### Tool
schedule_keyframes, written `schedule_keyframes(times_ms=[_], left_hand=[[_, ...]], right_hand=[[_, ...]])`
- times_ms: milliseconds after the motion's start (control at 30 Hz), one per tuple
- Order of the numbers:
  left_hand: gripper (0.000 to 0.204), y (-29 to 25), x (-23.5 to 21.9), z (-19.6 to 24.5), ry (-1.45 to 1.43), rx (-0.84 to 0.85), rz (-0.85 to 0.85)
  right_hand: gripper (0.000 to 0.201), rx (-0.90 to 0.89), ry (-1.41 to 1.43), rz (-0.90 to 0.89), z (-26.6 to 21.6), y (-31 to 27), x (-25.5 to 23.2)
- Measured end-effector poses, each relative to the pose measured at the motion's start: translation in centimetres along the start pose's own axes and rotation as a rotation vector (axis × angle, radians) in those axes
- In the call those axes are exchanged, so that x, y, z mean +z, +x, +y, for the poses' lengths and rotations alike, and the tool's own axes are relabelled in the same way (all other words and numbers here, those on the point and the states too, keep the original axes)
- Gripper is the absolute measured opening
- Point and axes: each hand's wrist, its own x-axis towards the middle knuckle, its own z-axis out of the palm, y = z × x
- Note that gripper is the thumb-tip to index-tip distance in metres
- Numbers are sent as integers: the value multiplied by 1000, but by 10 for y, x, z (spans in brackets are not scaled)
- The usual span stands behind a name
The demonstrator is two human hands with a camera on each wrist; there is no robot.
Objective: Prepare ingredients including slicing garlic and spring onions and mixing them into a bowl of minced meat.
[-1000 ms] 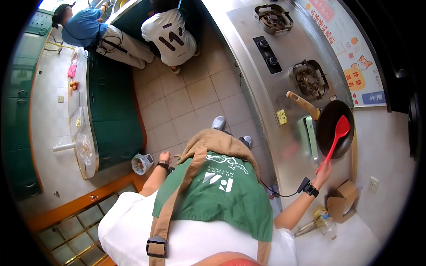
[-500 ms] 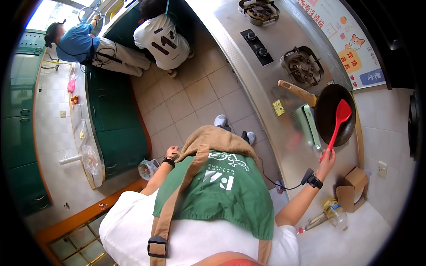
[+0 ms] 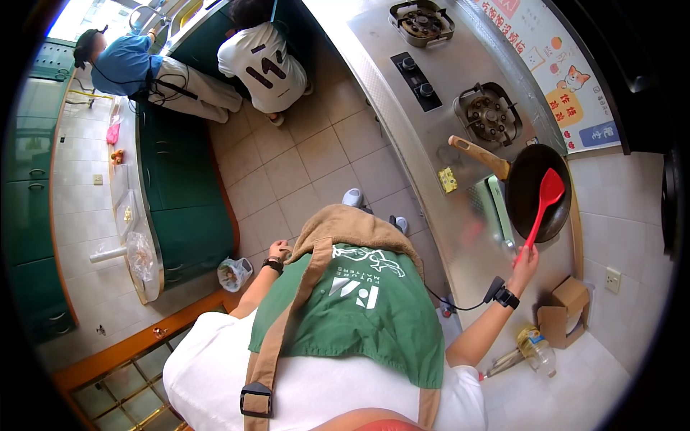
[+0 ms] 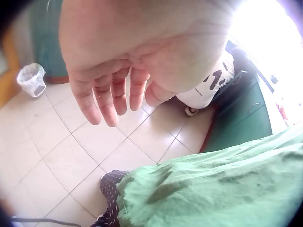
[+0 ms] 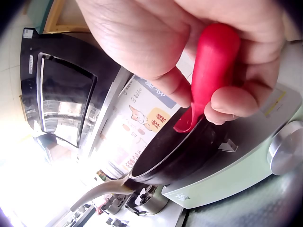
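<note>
My right hand [image 3: 527, 264] grips the handle of a red spatula [image 3: 551, 188], fingers and thumb curled round it in the right wrist view. The spatula's broad blade lies inside a dark frying pan [image 3: 522, 188]. A wooden handle [image 3: 480, 154] sticks out from the pan toward the counter's front edge. Beneath the pan is a pale green cooker [image 5: 218, 189] with a silver knob [image 5: 287, 147]. My left hand [image 4: 137, 52] hangs beside the apron, its fingers loosely bent and holding nothing.
Two gas burners [image 3: 489, 115] are set in the steel counter beyond the pan. A small yellow packet [image 3: 448, 180] lies near its front edge. A cardboard box [image 3: 564, 314] and a plastic bottle [image 3: 539, 353] are to the right. Two people are near the sink; a bagged bin [image 3: 234, 274] stands behind my left side.
The head view has shifted slightly. The spatula blade stays in the pan, still gripped by my right hand, and my left hand still hangs at my side.
</note>
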Motion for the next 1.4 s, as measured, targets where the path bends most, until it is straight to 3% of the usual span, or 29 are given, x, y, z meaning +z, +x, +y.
schedule_keyframes(times_ms=[33,133,867,967,1033,1100,1233,1300,1400], left_hand=[[22,-14,-1,23,-171,-148,67],[25,-3,2,13,-341,-105,46],[27,1,2,15,-166,-111,37],[25,15,-1,3,-164,-87,22],[25,72,-12,-61,-501,-31,-237],[26,69,-5,-43,-299,-2,-130],[26,80,3,-27,-109,61,-59],[27,106,0,-36,-103,145,-58],[27,130,0,-13,-147,342,-59]], right_hand=[[35,2,0,4,-1,0,1],[36,7,0,8,-5,-4,2],[37,-16,9,-18,4,1,-1],[37,-8,23,-16,-1,-1,3],[36,-3,34,8,-6,-5,7],[31,-52,40,70,0,-1,6],[35,-289,-202,231,11,1,-14],[36,-220,-373,316,-37,-34,-12],[40,-370,-666,472,-35,-37,-22]])
